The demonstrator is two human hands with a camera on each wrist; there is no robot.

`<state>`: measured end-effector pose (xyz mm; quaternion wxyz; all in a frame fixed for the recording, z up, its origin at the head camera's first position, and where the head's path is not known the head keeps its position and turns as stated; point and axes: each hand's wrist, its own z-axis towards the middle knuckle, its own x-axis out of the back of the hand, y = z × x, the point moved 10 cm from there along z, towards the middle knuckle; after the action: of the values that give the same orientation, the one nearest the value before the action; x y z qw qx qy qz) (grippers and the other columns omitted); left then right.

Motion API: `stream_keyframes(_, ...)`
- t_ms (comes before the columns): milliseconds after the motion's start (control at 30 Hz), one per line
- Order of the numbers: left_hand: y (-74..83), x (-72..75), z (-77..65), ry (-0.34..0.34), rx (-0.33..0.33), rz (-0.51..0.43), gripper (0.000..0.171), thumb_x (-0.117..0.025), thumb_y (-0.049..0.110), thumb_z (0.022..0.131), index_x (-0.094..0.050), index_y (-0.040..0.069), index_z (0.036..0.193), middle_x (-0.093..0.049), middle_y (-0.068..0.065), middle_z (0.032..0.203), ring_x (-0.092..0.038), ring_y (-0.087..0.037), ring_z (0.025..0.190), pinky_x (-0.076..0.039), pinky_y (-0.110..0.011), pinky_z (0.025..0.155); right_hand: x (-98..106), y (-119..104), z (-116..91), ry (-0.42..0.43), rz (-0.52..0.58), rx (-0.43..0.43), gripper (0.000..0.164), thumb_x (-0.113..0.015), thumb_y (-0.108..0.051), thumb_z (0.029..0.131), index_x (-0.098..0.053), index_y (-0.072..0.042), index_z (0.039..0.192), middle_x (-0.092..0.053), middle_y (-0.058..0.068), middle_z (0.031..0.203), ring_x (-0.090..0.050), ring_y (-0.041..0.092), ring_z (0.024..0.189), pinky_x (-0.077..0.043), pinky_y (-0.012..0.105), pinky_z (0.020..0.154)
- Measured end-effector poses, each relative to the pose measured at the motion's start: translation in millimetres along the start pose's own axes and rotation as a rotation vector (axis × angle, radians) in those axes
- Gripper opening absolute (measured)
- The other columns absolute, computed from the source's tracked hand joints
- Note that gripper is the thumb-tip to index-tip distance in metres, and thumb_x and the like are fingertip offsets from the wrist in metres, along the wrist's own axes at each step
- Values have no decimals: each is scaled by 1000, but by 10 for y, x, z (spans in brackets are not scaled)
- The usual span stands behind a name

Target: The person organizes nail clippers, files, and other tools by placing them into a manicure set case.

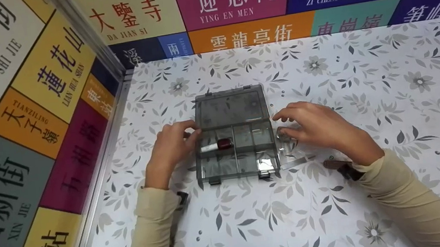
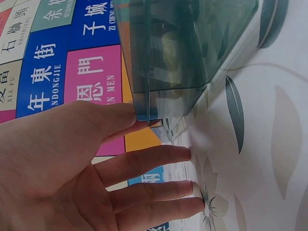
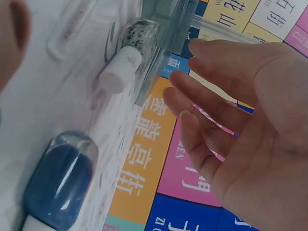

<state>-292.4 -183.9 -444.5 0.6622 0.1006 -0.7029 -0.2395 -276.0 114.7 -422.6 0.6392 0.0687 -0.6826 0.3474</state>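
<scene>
Smoky divided organizer box (image 1: 246, 162), lid (image 1: 230, 108) open on far side; dark-red nail polish bottle (image 1: 225, 143) lies in left half. Left hand (image 1: 170, 146) touches left edge, pinch unclear; right hand (image 1: 314, 123) loosely spread beside white-capped speckled bottle (image 3: 138, 38), right of box.

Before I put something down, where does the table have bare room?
Bare tablecloth lies between the sleeves, in front of the box, and behind it toward the lettered wall. Crowded: beside the box, by the right hand, where bottles lie.

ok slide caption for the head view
Left hand and right hand flank a divided box with a dark red bottle.
</scene>
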Motion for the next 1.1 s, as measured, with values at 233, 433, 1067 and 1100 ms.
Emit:
stream_keyframes(233, 1, 12, 4, 12, -4, -1, 16, -70, 29, 107, -81, 19, 112, -81, -13, 122, -81, -30, 110, -63, -53, 92, -81, 70, -35, -62, 19, -47, 43, -84, -23, 94, -73, -13, 134, -76, 10, 127, -72, 32, 114, -59, 55, 92)
stream_keyframes(433, -3, 4, 13, 5, 7, -2, 16, -69, 30, 107, -80, 19, 112, -80, -13, 125, -81, -30, 112, -63, -53, 94, -152, 113, -32, -87, 28, -68, 44, -85, -19, 92, -74, -13, 134, -77, 7, 120, -72, 29, 107, -59, 52, 87)
stream_keyframes(1067, -12, 0, 1, -5, 11, 4, 19, -69, 32, 108, -80, 20, 116, -80, -12, 126, -80, -31, 112, -63, -54, 93, -217, 209, -52, -127, 89, -118, 50, -88, -15, 88, -74, -6, 135, -77, 10, 112, -72, 29, 103, -59, 52, 89)
stream_keyframes(1100, -7, 0, 0, -6, 8, 3, 19, -69, 32, 108, -80, 20, 116, -80, -12, 126, -80, -31, 112, -63, -54, 93, -217, 208, -54, -127, 87, -116, 50, -88, -15, 88, -73, -6, 135, -77, 9, 111, -72, 29, 102, -59, 52, 88)
